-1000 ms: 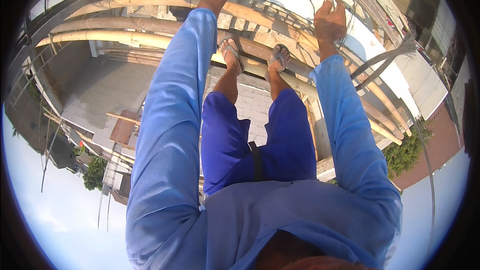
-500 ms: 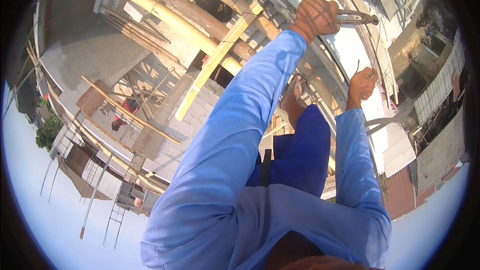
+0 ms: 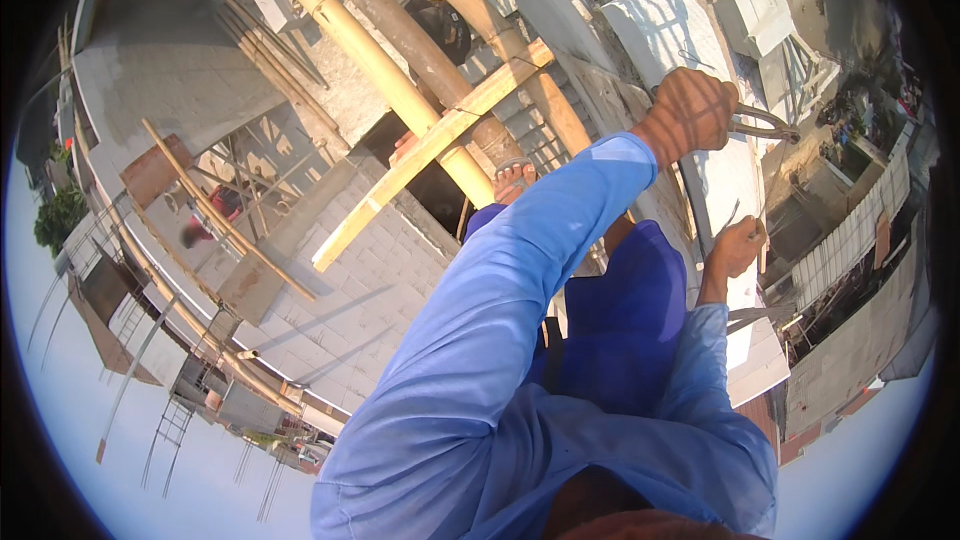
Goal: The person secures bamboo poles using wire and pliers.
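My left hand [image 3: 690, 118] is closed around a pair of metal pincers [image 3: 768, 126], whose jaws stick out to the right over the edge of a white wall top [image 3: 660, 28]. Lower down and nearer me, my right hand [image 3: 738, 246] has its fingers pinched together. A thin bent piece of wire [image 3: 735, 210] pokes up from them; its other end is hidden. Between the two hands a dark narrow bar [image 3: 695, 202] runs along the white surface. The hands are apart from each other.
Bamboo poles [image 3: 385, 90] and a pale timber plank [image 3: 430, 155] cross on my left, above a block surface [image 3: 370, 280]. My bare toes [image 3: 514, 178] show beside a pole. Another person [image 3: 225, 205] is far below left. Low roofs [image 3: 840, 260] lie beyond the wall.
The whole view has shifted and turned. In the picture both hands sit lower and my left hand further right, still gripping the pincers. One foot has come into sight beside the bamboo.
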`<move>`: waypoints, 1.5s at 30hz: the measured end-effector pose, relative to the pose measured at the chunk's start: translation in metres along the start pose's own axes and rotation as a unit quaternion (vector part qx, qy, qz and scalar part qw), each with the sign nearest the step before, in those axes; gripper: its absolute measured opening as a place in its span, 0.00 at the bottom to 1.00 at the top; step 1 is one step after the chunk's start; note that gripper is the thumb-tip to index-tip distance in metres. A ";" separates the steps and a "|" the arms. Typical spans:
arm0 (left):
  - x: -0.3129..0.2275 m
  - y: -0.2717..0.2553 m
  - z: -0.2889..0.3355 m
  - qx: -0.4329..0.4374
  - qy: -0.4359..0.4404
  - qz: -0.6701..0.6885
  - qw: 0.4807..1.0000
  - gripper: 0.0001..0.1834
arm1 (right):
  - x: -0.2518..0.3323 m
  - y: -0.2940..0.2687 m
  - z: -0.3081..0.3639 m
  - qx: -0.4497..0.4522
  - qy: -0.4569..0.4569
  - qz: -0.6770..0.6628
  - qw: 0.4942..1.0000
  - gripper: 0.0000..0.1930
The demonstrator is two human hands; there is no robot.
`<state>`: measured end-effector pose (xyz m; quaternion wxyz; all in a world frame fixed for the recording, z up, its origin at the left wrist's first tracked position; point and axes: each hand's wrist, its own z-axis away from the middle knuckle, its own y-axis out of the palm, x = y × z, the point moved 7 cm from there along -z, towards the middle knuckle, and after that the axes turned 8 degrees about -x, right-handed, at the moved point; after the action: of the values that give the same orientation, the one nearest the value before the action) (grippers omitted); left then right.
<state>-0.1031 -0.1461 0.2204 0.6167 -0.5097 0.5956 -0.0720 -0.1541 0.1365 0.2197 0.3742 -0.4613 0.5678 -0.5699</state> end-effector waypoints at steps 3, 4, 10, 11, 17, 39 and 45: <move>0.002 0.007 0.001 0.022 -0.003 0.029 0.999 0.07 | -0.015 0.010 -0.008 -0.035 -0.006 0.003 0.999 0.22; 0.004 0.007 0.003 0.012 0.009 0.036 0.999 0.08 | -0.016 0.012 -0.008 -0.026 0.011 0.005 1.000 0.24; 0.000 -0.012 0.005 -0.007 0.068 0.047 0.997 0.11 | -0.024 0.010 -0.016 -0.085 -0.059 -0.096 0.990 0.22; -0.002 -0.011 0.006 -0.006 0.077 0.054 0.996 0.12 | -0.026 0.008 -0.015 -0.089 -0.087 -0.124 0.985 0.22; -0.005 -0.005 0.006 0.039 0.102 0.113 0.988 0.14 | -0.061 0.024 -0.033 -0.114 -0.147 -0.169 0.968 0.20; 0.124 -0.096 0.086 -0.103 0.049 0.326 0.938 0.24 | -0.075 0.018 -0.057 -0.263 -0.271 -0.152 0.913 0.17; 0.325 -0.133 0.193 -0.083 -0.253 -0.048 0.963 0.26 | -0.081 0.002 -0.047 -0.163 -0.126 -0.278 0.938 0.17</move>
<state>0.2126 -0.3297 0.0563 0.6986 -0.5887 0.3987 0.0801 -0.1749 0.2270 0.2133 0.1887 -0.7233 0.4507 -0.4879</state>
